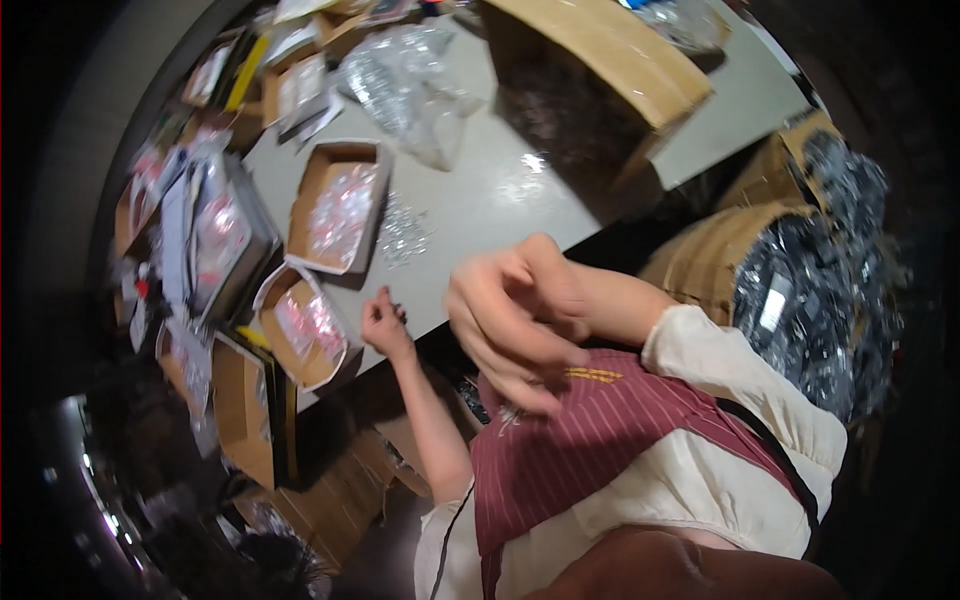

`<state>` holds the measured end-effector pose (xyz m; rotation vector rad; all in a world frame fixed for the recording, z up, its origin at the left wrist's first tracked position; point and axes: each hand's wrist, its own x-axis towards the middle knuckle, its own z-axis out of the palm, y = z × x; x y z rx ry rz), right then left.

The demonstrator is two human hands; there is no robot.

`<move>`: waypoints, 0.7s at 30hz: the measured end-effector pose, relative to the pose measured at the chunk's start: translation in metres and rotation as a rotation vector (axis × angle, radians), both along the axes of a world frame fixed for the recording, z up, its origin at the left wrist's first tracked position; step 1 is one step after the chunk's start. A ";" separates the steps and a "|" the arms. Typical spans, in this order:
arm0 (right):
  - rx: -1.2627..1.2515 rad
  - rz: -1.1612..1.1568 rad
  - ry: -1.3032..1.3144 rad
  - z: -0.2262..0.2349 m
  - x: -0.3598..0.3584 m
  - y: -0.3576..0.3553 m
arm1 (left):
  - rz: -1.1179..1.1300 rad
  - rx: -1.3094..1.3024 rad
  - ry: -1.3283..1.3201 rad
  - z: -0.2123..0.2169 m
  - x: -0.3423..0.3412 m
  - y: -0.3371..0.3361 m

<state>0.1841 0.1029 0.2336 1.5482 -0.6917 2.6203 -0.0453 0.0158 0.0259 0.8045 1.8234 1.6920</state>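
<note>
My left hand (384,324) is at the table's near edge, beside the small box of pink-and-clear packets (318,325). Its fingers are curled closed; whatever they may hold is too small to make out. Closer to the camera, my right hand (515,315) is raised in front of the maroon striped apron (560,450). Its fingers are loosely bent and apart, slightly blurred, with nothing visible in them. Beyond my left hand, small shiny pieces (403,232) lie loose on the table (480,215). Next to them stands a larger open box (296,225) of clear and pinkish packets (343,215).
A clear plastic bag of silvery pieces (395,85) lies farther back. At the far right stands a big cardboard box (620,60) with a dark inside. Cartons of dark wrapped items (790,290) crowd my right side. Boxes and packets (215,225) are stacked at the left.
</note>
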 end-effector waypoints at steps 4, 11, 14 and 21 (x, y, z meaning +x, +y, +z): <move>0.062 -1.080 -1.194 -0.068 -0.012 0.022 | -0.011 0.016 -0.027 -0.001 0.000 -0.004; 1.382 -1.944 -1.089 -0.175 -0.049 0.063 | 0.033 -0.048 0.105 0.004 0.004 -0.007; 1.701 -1.956 -1.027 -0.194 -0.076 0.054 | 0.044 -0.086 0.209 0.004 0.005 -0.009; 2.066 -1.916 -0.716 -0.209 -0.076 0.049 | 0.065 0.060 -0.087 0.000 0.017 -0.039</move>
